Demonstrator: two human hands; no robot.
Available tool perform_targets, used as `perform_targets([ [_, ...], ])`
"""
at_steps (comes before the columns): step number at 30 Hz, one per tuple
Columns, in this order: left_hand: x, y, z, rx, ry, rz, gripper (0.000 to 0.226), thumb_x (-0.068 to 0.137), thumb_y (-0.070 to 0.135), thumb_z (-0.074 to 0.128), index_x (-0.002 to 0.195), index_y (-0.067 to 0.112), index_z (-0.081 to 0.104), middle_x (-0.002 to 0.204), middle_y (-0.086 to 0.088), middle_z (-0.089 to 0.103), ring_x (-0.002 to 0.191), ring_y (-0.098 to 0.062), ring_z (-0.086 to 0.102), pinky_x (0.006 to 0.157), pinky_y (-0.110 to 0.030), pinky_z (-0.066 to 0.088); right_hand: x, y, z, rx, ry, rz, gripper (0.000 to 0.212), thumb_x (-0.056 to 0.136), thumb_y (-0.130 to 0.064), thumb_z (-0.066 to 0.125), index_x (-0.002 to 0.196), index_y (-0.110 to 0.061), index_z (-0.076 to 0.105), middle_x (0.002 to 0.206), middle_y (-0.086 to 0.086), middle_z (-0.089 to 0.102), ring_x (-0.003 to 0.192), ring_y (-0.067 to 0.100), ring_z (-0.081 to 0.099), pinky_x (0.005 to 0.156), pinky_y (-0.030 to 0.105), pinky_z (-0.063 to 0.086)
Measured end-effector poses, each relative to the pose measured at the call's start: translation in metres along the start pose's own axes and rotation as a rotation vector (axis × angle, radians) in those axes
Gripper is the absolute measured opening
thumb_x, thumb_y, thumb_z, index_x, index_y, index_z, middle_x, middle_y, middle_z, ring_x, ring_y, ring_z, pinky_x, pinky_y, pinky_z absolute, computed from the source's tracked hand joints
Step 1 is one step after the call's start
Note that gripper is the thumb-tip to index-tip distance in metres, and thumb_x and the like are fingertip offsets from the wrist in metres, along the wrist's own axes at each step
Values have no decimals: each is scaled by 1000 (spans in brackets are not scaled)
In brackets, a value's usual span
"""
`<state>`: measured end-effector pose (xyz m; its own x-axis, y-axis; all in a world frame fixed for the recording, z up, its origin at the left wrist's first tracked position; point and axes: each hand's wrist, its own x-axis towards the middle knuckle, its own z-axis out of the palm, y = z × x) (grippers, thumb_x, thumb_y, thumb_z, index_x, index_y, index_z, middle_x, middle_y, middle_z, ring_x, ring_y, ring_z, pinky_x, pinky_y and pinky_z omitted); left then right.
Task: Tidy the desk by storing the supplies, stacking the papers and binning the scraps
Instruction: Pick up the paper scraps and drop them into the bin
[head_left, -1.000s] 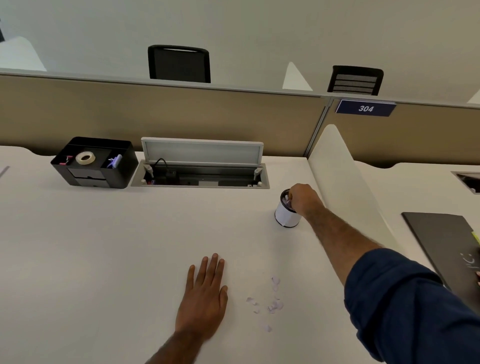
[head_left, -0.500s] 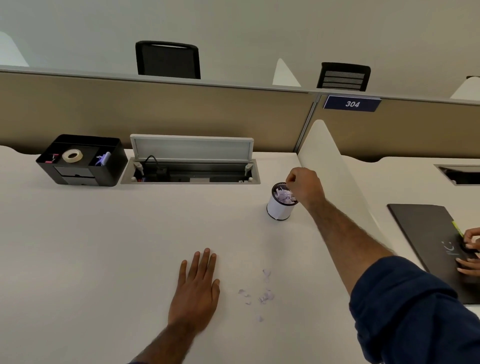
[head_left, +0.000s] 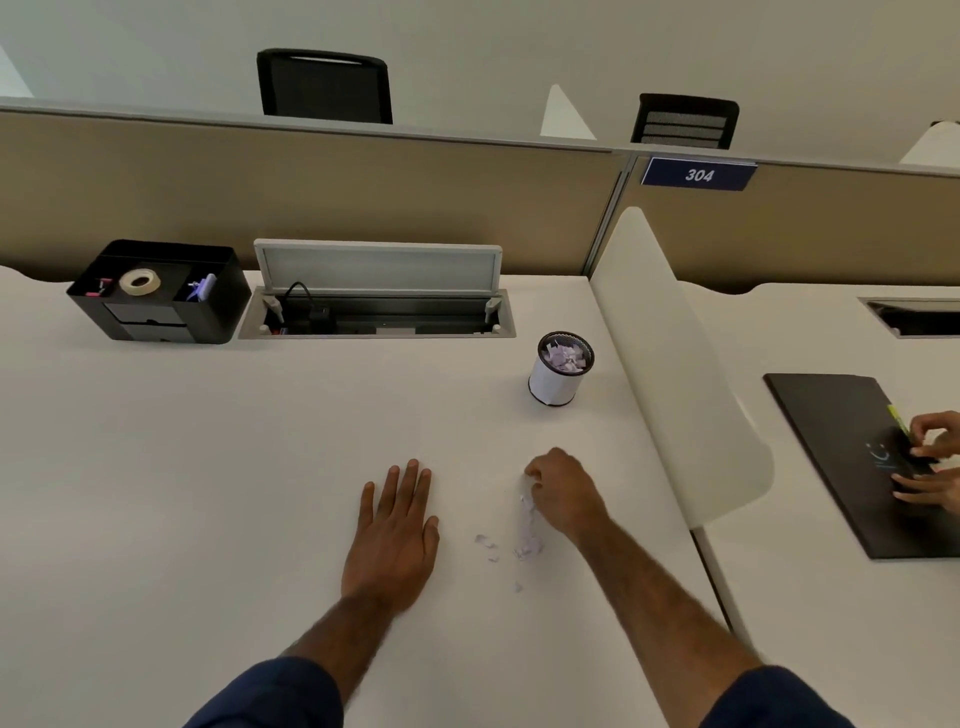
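**A:** Entry one: the left hand?

**B:** Left hand (head_left: 392, 540): palm down, flat on the white bench (head_left: 208, 467). Fingers straight and close together, pointing to 12 o'clock. Grip released, nothing in it. Forearm enters from 7 o'clock, dark blue sleeve at the elbow.

**A:** Entry two?

**B:** Right hand (head_left: 563, 496): at 3 o'clock of the left hand, apart from it. Knuckles up, fingers curled downward, tips meeting the upper end of the paper scraps (head_left: 529, 540). Grip: blurred at the fingertips, so I cannot tell whether any scrap is pinched.

**A:** Scraps, location?

**B:** Lavender, loose on the bench between the two hands, trailing toward 6 o'clock from the right fingertips. More lavender pieces lie inside the white cup (head_left: 553, 384) — upright, black-rimmed, at 12 o'clock of the right hand, well apart from it and near the white divider (head_left: 670, 364).

**A:** Remainder?

**B:** Black organiser (head_left: 156, 317) at 10 o'clock on the bench, with a tape roll (head_left: 139, 281) in its top — the open cable tray (head_left: 379, 317) is just beside it.
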<state>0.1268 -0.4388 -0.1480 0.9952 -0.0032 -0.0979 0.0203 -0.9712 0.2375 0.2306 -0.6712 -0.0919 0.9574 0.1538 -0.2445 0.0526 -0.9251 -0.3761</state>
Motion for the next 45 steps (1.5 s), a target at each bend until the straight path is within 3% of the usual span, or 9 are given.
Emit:
perform_targets([
  [6,0,1,-2,-3,-6,5,71,97,49,-2,163,23,-8,171,2,-14,158,-19,-15,128,-43,-11,-59,-8,38,-11,-52,-177,39,90,1,45,119,-14,66,119,4,56,114,22,51,93,27,45],
  [13,-1,0,0,-12,-3,3,69,100,47,2,163,22,-7,172,2,-13,158,-19,-15,128,-44,-10,-118,16,35,61,-26,95,43,80,-34,76,118,-20,60,116,-1,47,109,18,55,87,26,46],
  [18,-2,1,0,-13,-9,4,69,100,47,1,163,22,-9,171,2,-14,158,-19,-15,129,-45,-6,-110,-18,48,135,46,152,23,86,-25,70,105,-15,63,111,3,51,100,23,61,87,31,49],
  [22,-2,2,-1,-9,-10,1,69,99,48,0,163,23,-10,171,2,-15,158,-19,-15,130,-46,-4,-83,-46,43,312,35,66,10,85,-8,61,88,-13,68,106,0,71,86,5,66,78,14,51],
  [28,0,2,-2,-17,-18,0,70,97,51,-5,161,25,-14,169,4,-21,157,-18,-18,129,-44,-8,-53,-37,22,140,181,-41,24,93,-9,51,105,-17,70,109,-1,64,103,17,61,82,25,47],
  [31,-2,3,-3,-4,-19,1,71,96,51,-8,161,24,-15,169,4,-20,157,-18,-19,129,-45,-8,-50,-38,27,76,62,-245,30,94,-7,50,117,-15,68,118,-2,60,109,13,51,79,16,47],
  [34,-2,2,-2,-1,-18,-2,69,98,49,-3,162,23,-13,171,2,-17,157,-18,-18,129,-45,-8,-54,-40,42,-96,-17,-408,30,95,-7,53,121,-13,67,118,4,58,111,22,52,88,30,50],
  [41,-1,1,-1,-1,-21,-1,66,104,47,5,162,24,-13,170,3,-19,157,-19,-18,129,-45,-8,-75,-15,24,122,39,-253,37,93,-24,46,123,-17,66,125,-1,61,116,20,55,96,28,45],
  [45,-1,0,1,-8,-9,7,66,104,45,9,163,22,-9,171,1,-15,158,-19,-15,129,-46,-5,-86,-18,24,-159,-157,-298,59,94,-37,60,148,-31,40,154,-3,36,139,22,34,107,37,40],
])
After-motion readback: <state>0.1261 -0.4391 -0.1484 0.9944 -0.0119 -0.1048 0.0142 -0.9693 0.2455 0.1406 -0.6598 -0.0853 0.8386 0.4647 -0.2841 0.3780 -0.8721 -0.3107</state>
